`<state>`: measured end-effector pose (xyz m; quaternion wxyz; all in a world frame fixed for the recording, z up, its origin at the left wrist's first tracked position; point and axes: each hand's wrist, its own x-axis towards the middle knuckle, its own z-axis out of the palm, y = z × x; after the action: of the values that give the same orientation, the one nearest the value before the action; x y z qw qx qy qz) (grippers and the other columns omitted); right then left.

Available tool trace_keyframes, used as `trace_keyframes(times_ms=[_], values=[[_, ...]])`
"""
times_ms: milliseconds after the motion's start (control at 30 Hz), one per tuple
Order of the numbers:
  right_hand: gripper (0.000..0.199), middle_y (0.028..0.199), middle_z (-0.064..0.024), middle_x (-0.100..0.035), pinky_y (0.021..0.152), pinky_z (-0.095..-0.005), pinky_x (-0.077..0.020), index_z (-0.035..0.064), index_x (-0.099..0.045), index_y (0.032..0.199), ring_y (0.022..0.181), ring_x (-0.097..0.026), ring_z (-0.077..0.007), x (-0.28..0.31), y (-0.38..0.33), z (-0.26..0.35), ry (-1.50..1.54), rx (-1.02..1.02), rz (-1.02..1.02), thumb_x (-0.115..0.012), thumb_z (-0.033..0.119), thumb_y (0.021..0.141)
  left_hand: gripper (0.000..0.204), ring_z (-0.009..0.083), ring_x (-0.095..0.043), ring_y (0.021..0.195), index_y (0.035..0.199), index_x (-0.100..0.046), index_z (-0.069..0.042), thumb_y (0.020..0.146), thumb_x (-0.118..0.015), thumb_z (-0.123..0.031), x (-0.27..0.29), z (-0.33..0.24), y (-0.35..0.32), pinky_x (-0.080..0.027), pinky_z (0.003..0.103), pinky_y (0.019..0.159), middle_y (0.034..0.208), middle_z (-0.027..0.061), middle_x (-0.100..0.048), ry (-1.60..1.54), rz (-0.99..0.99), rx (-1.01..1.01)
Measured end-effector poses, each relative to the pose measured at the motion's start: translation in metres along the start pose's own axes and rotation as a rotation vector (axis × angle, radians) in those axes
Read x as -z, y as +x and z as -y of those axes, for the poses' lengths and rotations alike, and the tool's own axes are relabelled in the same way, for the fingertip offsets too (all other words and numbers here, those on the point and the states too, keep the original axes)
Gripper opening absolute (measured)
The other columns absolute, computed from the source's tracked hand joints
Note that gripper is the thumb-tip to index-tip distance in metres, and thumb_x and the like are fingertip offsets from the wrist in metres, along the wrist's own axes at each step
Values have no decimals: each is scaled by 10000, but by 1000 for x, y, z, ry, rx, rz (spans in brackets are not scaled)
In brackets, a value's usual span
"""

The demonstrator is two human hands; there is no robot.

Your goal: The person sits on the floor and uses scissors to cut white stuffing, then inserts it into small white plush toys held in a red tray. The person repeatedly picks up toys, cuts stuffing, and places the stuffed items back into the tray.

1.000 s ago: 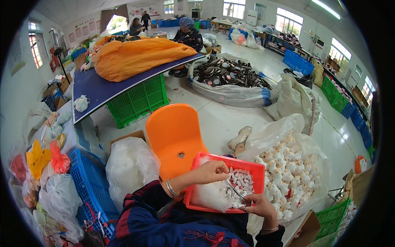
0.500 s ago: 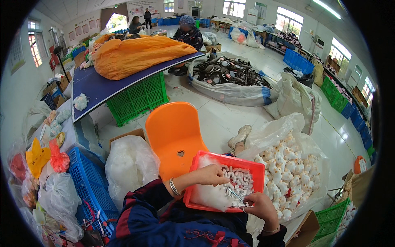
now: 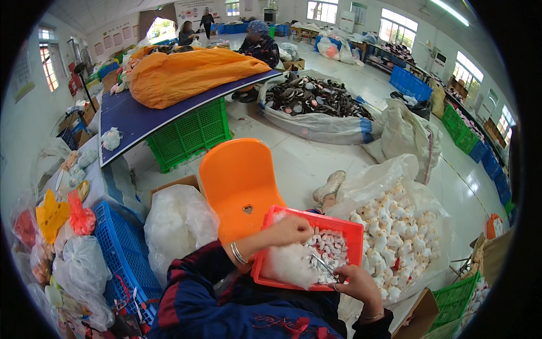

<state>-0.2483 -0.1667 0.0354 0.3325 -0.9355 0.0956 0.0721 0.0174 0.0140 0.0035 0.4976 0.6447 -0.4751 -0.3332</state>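
Lower centre: left hand (image 3: 291,230) grips white stuffing (image 3: 289,264) in red tray (image 3: 344,228). Right hand (image 3: 357,283) closed on thin metal tool (image 3: 324,265).

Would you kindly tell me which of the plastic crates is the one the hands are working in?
The red crate on the lap; the blue crate and green crate stand away from it.

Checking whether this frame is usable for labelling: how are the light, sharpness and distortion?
Head view: even daylight from the windows, no harsh shadows; hands and red tray are fairly sharp; fisheye bends the blue table edge; corners are black; far people are small and soft.
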Motion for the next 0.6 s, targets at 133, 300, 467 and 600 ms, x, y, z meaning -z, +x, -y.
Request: trace_keyframes(times_ms=[133, 300, 467, 600], values=[[420, 774, -99, -693, 698, -353, -545, 31, -723, 1092, 736, -692, -251, 12, -13, -5, 145, -96, -52, -864, 227, 750, 232, 105, -559, 549, 821, -669, -64, 945, -647, -259, 85, -83, 3, -473, 323, 513, 706, 22, -651, 177, -321, 98], [453, 763, -90, -691, 688, -330, -536, 2, -714, 1099, 723, -685, -198, 30, -13, -2, 85, -117, -57, -893, 203, 734, 299, 300, -719, 763, 1119, -619, -7, 891, -585, -197, 333, -169, 12, -598, 427, 721, 882, 213, -690, 870, -1149, 61], [437, 745, -66, -684, 676, -319, -527, 4, -726, 1084, 706, -673, -176, 23, -4, -6, 112, -151, -40, -904, 192, 732, 205, 354, -746, 913, 971, -749, 11, 772, -702, 9, 441, -216, -23, -617, 393, 756, 976, 230, -737, 1661, -1015, 270], [556, 736, -60, -681, 678, -320, -524, 50, -679, 1231, 701, -669, -172, 19, -4, -9, 137, -139, -104, -897, 184, 737, 517, 384, -749, 923, 1238, -600, 98, 848, -691, -229, 416, -228, 16, -592, 466, 800, 1032, 287, -732, 1166, -1206, 177]])
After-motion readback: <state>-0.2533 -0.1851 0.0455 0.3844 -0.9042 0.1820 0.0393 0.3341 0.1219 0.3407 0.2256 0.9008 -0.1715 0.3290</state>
